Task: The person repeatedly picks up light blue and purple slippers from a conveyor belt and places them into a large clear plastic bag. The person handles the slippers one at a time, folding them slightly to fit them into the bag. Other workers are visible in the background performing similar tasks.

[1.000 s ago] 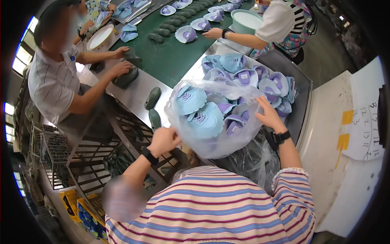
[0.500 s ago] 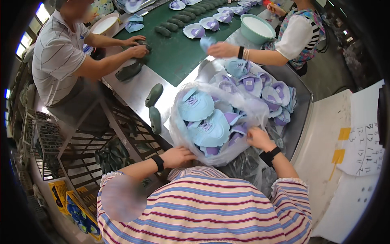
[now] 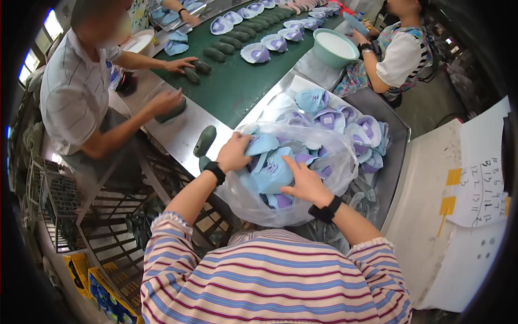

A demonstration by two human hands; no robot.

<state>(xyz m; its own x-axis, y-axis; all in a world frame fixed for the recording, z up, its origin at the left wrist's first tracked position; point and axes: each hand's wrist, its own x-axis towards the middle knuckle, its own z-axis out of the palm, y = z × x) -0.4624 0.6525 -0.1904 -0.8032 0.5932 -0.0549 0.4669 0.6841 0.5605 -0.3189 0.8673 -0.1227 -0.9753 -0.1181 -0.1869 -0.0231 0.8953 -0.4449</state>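
Note:
In front of me a clear plastic bag [image 3: 251,208] stands with its mouth spread, full of light-blue and purple shoe uppers. My left hand [image 3: 233,154] reaches over the bag's left rim, with thumb and fingertips apart against a blue shoe upper [image 3: 263,143]. From the right, my right hand [image 3: 308,184] comes in with thumb and forefinger spread beside another blue shoe upper [image 3: 274,171]. Neither hand has lifted an upper. More uppers [image 3: 332,120] lie loose in the metal tray beyond the bag.
A green conveyor belt [image 3: 232,81] bears rows of dark shoe lasts and uppers. At left a co-worker [image 3: 75,92] handles lasts; another co-worker [image 3: 402,65] at right holds a blue piece near a pale green basin [image 3: 332,51]. A rack [image 3: 108,227] stands at lower left, white board [image 3: 431,216] at right.
Both my hands have moved from the bag's near rim into its mouth. The right co-worker's arm has drawn back from the tray. The left co-worker's hands have moved apart.

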